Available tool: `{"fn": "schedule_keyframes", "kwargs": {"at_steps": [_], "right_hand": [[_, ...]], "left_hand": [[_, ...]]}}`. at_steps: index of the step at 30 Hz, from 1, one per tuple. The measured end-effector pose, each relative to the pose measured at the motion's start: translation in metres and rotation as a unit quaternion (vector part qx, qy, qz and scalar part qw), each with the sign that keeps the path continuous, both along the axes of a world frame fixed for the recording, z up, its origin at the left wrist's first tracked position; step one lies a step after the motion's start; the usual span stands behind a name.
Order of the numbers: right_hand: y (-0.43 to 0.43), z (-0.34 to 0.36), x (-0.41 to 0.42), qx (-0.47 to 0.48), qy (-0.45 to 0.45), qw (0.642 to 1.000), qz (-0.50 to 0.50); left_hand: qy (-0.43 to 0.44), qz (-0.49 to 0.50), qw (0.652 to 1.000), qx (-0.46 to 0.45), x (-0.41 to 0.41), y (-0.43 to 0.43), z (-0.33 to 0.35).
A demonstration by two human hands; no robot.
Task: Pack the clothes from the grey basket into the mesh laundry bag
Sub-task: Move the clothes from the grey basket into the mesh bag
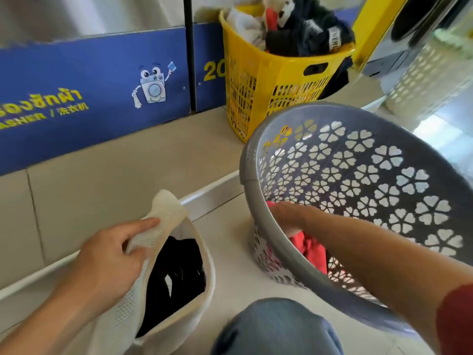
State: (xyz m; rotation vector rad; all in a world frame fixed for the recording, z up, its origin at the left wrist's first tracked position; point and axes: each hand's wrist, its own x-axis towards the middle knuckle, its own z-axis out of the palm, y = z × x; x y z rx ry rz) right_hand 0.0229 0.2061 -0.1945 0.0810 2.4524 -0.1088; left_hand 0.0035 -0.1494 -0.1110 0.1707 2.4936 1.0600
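My left hand [107,254] pinches the mesh laundry bag [163,316] open; my right hand [286,213] grips a soft, limp red garment [309,248] bunched just beneath it.

Under the left hand [107,254] the mesh laundry bag [122,311] is a soft, cream, open-weave netting, matt and a little rough, with a smooth cloth band round its mouth. Just inside it, beside the fingers, lies black cloth [176,267], dull and limp. Around the right hand [288,213] the grey basket [266,221] is moulded plastic, its rim smooth with a faint sheen, its wall punched with flower-shaped holes. The red garment [311,249] below that hand looks like soft matt fabric. Beyond both hands, a yellow basket [281,80] is glossier slotted plastic. The floor tiles [115,172] are smooth, pale, slightly shiny.
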Motion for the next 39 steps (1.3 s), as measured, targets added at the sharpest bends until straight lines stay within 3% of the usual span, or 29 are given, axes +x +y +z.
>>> {"fn": "schedule_keyframes", "kwargs": {"at_steps": [6, 12, 19, 27, 30, 36, 39], "right_hand": [[-0.012, 0.081, 0.026, -0.058, 0.103, 0.992, -0.055], [-0.058, 0.136, 0.072, -0.079, 0.151, 0.985, 0.009], [-0.093, 0.199, 0.098, -0.041, 0.291, 0.953, 0.072], [-0.177, 0.263, 0.107, 0.018, 0.478, 0.864, 0.155], [-0.22, 0.252, 0.1, 0.063, 0.472, 0.855, 0.207], [-0.287, 0.188, 0.076, 0.12, 0.307, 0.89, 0.315], [-0.284, 0.16, 0.066, 0.066, 0.248, 0.914, 0.316]], "left_hand": [[0.035, 0.005, 0.999, -0.012, 0.013, -0.011, 0.021], [0.057, -0.004, 0.998, -0.035, 0.033, -0.027, 0.034], [0.065, 0.027, 0.997, -0.01, 0.046, -0.053, 0.046], [0.043, 0.09, 0.993, 0.063, 0.058, -0.084, 0.043], [0.045, 0.111, 0.99, 0.08, 0.057, -0.088, 0.039], [0.048, 0.127, 0.985, 0.109, 0.052, -0.091, 0.033], [0.061, 0.127, 0.985, 0.101, 0.05, -0.093, 0.031]]}}
